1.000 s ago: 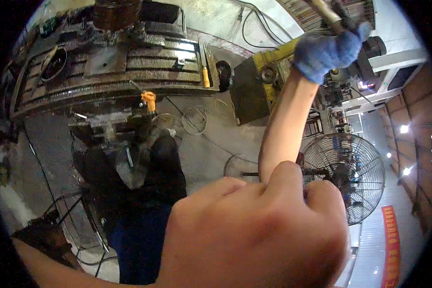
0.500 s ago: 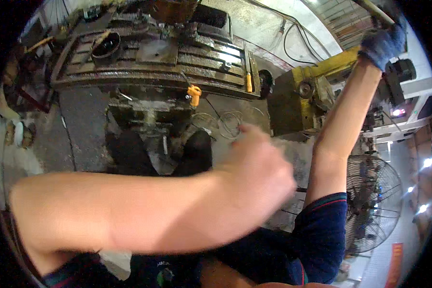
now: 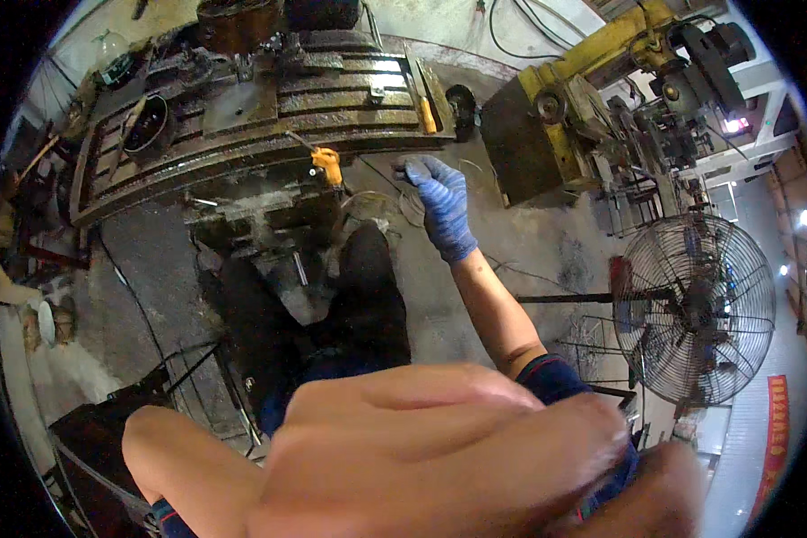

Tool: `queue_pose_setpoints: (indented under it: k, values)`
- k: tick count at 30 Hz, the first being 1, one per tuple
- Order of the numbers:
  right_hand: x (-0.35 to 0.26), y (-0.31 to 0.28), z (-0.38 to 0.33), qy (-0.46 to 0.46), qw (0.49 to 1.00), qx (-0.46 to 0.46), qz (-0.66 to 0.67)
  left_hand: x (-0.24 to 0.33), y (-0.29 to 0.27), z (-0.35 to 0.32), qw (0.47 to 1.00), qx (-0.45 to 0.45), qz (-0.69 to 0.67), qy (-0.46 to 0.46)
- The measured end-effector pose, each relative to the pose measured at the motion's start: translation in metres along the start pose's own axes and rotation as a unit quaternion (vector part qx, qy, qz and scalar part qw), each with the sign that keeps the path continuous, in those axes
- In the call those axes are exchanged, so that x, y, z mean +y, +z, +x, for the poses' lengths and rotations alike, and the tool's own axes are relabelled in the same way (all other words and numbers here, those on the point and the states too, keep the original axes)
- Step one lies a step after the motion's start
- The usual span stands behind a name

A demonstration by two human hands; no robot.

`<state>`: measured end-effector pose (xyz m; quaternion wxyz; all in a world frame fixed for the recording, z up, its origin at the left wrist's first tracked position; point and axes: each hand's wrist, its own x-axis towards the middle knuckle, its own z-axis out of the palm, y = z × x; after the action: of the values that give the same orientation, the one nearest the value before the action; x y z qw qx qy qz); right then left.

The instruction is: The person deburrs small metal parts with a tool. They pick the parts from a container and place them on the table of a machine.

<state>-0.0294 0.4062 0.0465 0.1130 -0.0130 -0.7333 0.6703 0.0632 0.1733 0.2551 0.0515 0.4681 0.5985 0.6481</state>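
My bare left hand (image 3: 448, 439) fills the lower part of the view, very close, its back showing. Its fingers bend away at the right and are blurred, so their grip is hidden. Over the floor just right of the machine table's front edge is my right hand (image 3: 444, 206), in a blue knit glove with greyish fingertips. Its fingers are curled and pressed together; anything between them is too small to make out. Nearest to it, an orange air blow gun (image 3: 328, 167) hangs at the front of the slotted metal machine table (image 3: 332, 115).
A dark round pan (image 3: 146, 125) and an orange-handled tool (image 3: 428, 117) lie on the table. Beyond the floor at right stand a yellow machine (image 3: 533, 143) and a large caged fan (image 3: 695, 309). Coiled hose (image 3: 412, 208) lies on the floor.
My gloved right hand has come down from the yellow machine at upper right to beside the table. My left hand has drawn back closer, and the view has turned rightward.
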Motion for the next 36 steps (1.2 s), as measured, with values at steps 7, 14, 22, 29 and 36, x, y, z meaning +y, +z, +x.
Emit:
queue_pose_setpoints:
  k: [7, 14, 22, 29, 36]
  values:
    - [-0.002, -0.004, -0.011, 0.014, 0.998, -0.038, -0.057, 0.004, 0.009, -0.003, 1.000, -0.003, -0.006, -0.021]
    - [0.046, 0.009, 0.003, 0.138, 0.983, -0.120, 0.012, -0.021, 0.000, -0.005, 0.997, 0.046, -0.009, -0.062]
    - [0.192, 0.048, 0.063, 0.164, 0.979, -0.122, -0.015, -0.180, -0.031, -0.116, 0.898, 0.274, -0.081, -0.336]
    - [0.222, 0.079, 0.079, 0.166, 0.974, -0.142, -0.064, -0.179, -0.046, -0.200, 0.824, 0.384, -0.031, -0.414]
    - [0.152, 0.096, 0.052, 0.075, 0.994, -0.039, -0.075, -0.196, -0.044, -0.205, 0.829, 0.379, -0.110, -0.397]
